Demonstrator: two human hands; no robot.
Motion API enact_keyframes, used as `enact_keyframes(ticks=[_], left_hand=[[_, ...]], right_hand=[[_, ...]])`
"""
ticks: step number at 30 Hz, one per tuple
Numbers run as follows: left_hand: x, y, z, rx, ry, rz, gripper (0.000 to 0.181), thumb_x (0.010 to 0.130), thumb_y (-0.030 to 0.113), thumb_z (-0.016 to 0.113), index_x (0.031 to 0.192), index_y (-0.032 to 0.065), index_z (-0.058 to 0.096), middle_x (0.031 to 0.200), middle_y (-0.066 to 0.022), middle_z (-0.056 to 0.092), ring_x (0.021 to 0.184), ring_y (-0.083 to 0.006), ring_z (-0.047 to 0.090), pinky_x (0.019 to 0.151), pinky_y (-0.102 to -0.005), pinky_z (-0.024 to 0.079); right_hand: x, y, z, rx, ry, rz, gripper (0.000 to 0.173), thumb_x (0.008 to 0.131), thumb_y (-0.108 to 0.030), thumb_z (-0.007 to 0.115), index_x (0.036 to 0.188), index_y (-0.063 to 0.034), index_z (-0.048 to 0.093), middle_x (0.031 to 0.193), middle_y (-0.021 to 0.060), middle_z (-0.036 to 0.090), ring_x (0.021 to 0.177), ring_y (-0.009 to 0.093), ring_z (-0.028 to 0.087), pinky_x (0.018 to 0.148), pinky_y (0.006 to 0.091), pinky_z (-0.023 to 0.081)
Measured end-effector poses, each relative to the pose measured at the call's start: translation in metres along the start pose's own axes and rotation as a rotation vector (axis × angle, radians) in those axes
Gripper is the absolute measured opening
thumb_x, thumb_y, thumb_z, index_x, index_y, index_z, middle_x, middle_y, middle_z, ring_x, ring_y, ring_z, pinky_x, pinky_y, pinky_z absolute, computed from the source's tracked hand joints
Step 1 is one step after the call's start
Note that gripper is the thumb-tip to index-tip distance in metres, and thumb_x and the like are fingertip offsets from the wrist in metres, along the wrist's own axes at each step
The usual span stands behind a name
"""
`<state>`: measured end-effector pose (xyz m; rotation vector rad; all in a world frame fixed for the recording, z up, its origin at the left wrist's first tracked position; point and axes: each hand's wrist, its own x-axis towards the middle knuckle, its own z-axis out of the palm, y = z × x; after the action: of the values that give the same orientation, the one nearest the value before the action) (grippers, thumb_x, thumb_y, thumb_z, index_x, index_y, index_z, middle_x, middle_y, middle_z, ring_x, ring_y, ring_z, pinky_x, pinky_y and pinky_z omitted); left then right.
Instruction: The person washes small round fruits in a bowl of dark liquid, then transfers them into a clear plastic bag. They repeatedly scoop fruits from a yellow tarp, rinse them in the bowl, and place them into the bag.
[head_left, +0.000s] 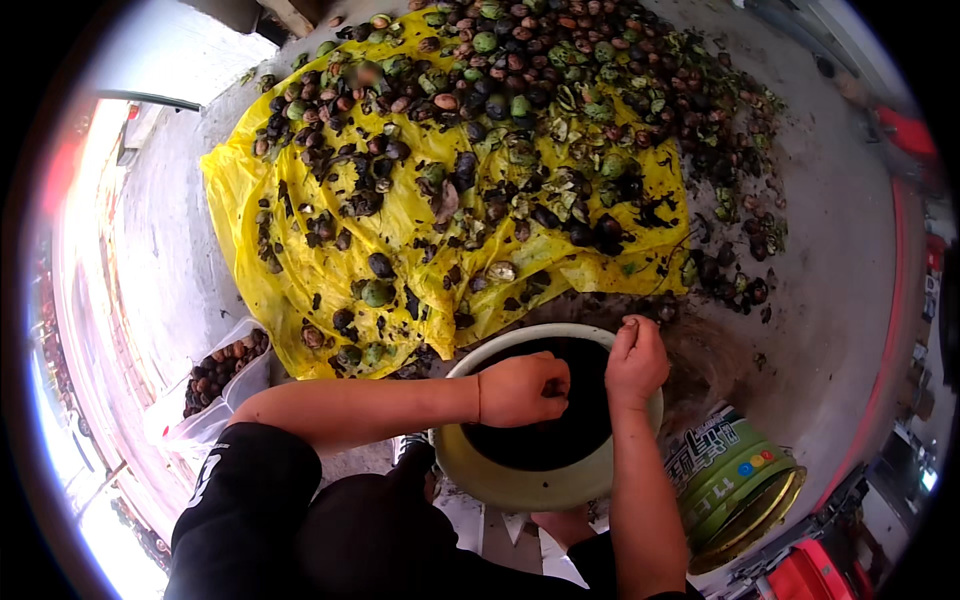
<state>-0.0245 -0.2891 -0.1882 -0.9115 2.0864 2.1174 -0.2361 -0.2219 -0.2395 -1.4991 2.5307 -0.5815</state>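
A pale round basin (525, 489) stands before me, holding very dark liquid (551, 450). My left hand (521, 390) reaches across it from the left, over the liquid, fingers curled inward; a dark gap shows between the fingers, and whether it contains anything is unclear. A thin cord circles that wrist. At the basin's right rim, my right hand (637, 364) is closed into a fist with the thumb on top. Its inner side is hidden, so I cannot tell if it grips something. Beyond the basin, walnuts (517, 64), some in green or blackened husks, lie heaped on a yellow plastic sheet (232, 180).
A white bag (259, 375) of brown nuts sits at the left. To the right, a green metal bucket (720, 487) bearing writing lies tipped over. Husk scraps and nuts spill onto the concrete floor (825, 247). Red equipment (814, 574) occupies the lower right.
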Motion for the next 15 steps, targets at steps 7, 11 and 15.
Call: enact_keyframes(ticks=[7,11,15], left_hand=[[0.033,0.03,-0.037,0.52,0.121,0.188,0.017,0.088,0.017,0.055,0.097,0.0086,0.068,0.085,-0.0146,0.067,0.082,-0.0328,0.069,0.076,-0.0477,0.056],[0.082,-0.039,-0.14,0.713,0.12,-0.485,0.022,0.09,0.015,0.05,0.081,0.0055,0.068,0.085,-0.0168,0.071,0.077,-0.0269,0.069,0.069,-0.0369,0.057],[0.081,-0.123,-0.191,0.23,-0.035,-0.735,0.025,0.091,0.012,0.049,0.081,0.0002,0.069,0.068,-0.0179,0.066,0.051,-0.0235,0.061,0.046,-0.0366,0.049]], right_hand=[[0.013,0.006,-0.01,0.269,-0.219,0.284,0.017,0.099,-0.021,0.058,0.105,-0.0085,0.068,0.094,0.0052,0.07,0.08,0.023,0.067,0.07,0.0357,0.053],[0.063,0.014,-0.009,0.805,-0.32,0.608,0.02,0.102,-0.013,0.055,0.118,-0.0016,0.061,0.098,0.0036,0.067,0.082,0.011,0.064,0.069,0.0258,0.05],[0.129,0.023,0.031,0.574,-0.347,0.339,0.028,0.098,-0.017,0.061,0.122,-0.0026,0.062,0.102,0.0071,0.067,0.087,0.017,0.064,0.077,0.0304,0.051]])
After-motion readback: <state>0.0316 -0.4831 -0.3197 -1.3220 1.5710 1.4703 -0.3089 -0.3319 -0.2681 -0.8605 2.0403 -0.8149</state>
